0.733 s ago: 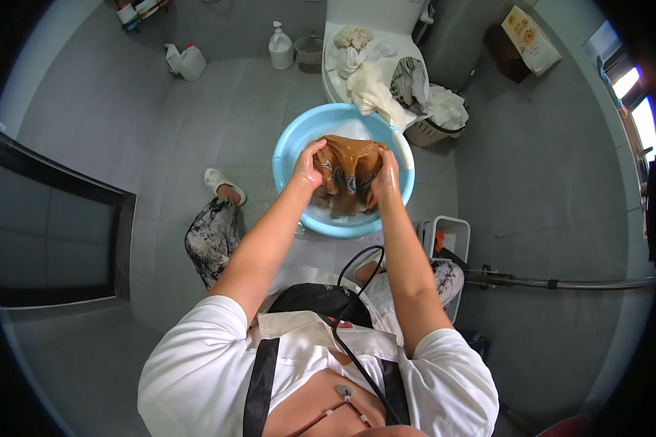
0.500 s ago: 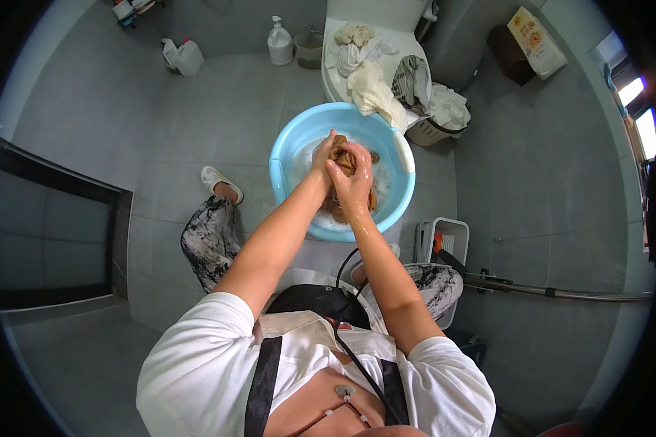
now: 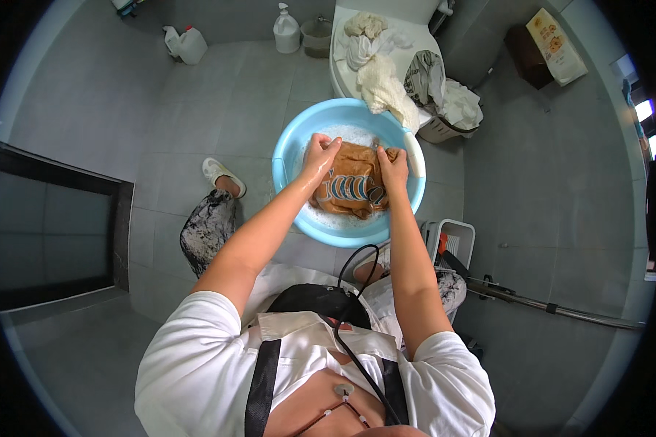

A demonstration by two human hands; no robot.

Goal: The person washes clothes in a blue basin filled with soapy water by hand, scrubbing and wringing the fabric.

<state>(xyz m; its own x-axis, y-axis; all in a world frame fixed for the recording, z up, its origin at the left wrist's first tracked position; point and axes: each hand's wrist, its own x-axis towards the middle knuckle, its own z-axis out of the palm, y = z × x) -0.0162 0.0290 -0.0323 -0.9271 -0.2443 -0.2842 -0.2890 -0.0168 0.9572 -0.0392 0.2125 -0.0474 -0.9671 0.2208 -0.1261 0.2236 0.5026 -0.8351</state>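
A wet brown garment (image 3: pixel 351 171) with a printed pattern in blue and white is spread between my hands, low in a light blue basin (image 3: pixel 284 175) of sudsy water. My left hand (image 3: pixel 322 154) is closed on its upper left edge, thumb against the cloth. At the upper right edge my right hand (image 3: pixel 393 171) grips a bunched part of it. The garment's lower part lies in the suds. On the basin's right rim rests a long white object (image 3: pixel 415 154), with a cream knit garment (image 3: pixel 383 84) hanging down towards it.
Beyond the basin is a white toilet (image 3: pixel 339 76) with several pieces of clothing on its lid. A laundry basket (image 3: pixel 439 132) stands beside it. Further off are a pump bottle (image 3: pixel 286 33) and a white jug (image 3: pixel 192 46). A white crate (image 3: pixel 470 237) and metal pole (image 3: pixel 525 298) are to the right.
My hands have moved from close together, squeezing the bunched brown garment, to well apart. The cloth is now opened out, showing its print.
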